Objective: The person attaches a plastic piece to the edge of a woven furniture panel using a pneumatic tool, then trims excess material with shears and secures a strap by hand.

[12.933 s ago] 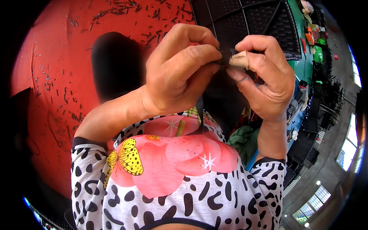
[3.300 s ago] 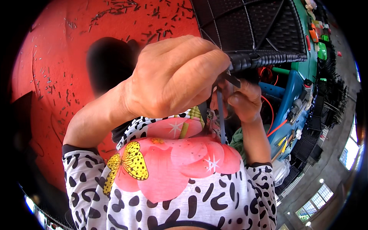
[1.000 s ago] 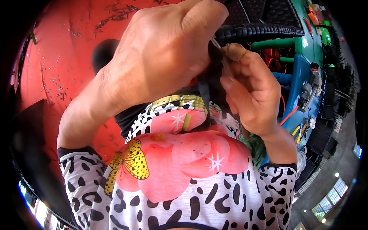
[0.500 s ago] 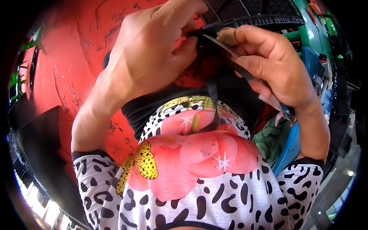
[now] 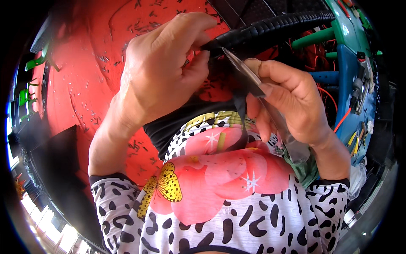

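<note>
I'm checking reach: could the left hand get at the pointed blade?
Probably yes: the left hand is close to the pointed blade, though seemingly busy pinching the black wrapped rim.

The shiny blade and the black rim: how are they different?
The shiny blade is thin, smooth and grey; the black rim is thick and ridged. The right hand holds the shiny blade; the left hand is at the black rim's end. Both are long.

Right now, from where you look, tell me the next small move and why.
I'd probably ease the blade slightly away from the left hand before pressing: the right hand holds it with its tip pointing toward the left, close to where that hand pinches the black rim.
</note>
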Demonstrator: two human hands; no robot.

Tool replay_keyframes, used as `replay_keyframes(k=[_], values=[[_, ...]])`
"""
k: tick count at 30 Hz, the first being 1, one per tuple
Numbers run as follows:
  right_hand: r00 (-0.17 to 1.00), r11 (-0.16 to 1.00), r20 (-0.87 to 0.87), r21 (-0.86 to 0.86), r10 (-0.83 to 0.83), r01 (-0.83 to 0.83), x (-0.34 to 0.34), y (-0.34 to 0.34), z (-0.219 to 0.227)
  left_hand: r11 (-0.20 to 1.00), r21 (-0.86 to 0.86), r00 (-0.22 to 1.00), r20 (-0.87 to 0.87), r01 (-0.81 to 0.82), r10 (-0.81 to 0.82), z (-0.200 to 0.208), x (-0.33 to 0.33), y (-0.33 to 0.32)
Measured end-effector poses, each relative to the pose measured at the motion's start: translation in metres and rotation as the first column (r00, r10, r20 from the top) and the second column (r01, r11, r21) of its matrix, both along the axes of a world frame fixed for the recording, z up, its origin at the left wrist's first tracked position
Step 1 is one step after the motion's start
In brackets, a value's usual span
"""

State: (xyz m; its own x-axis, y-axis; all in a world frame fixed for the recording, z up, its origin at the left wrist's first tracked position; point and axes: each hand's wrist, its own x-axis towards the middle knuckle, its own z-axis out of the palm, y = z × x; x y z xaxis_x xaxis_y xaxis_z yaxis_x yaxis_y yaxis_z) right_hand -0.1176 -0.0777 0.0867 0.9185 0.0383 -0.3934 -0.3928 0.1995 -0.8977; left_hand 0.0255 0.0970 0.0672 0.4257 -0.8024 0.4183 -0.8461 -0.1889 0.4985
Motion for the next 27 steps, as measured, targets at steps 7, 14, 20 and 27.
replay_keyframes(k=[7,14,20,27], values=[[0.987,0.993,-0.151,0.109,0.050,-0.034,0.009,-0.002,0.010,1.000,-0.004,1.000,-0.005,0.006,-0.006,0.000,-0.001,0.002],[0.982,0.999,-0.181,0.007,0.045,-0.044,0.013,0.006,0.019,0.999,-0.024,0.992,0.119,0.044,-0.041,0.001,-0.003,0.003],[0.970,0.899,0.182,-0.433,0.160,-0.067,0.008,0.006,0.001,0.996,-0.034,0.976,0.208,0.079,-0.071,0.001,-0.002,0.002],[0.855,0.709,0.363,-0.705,0.370,-0.007,0.014,-0.006,-0.006,0.996,0.012,0.974,0.208,0.092,-0.093,0.004,-0.002,0.003]])
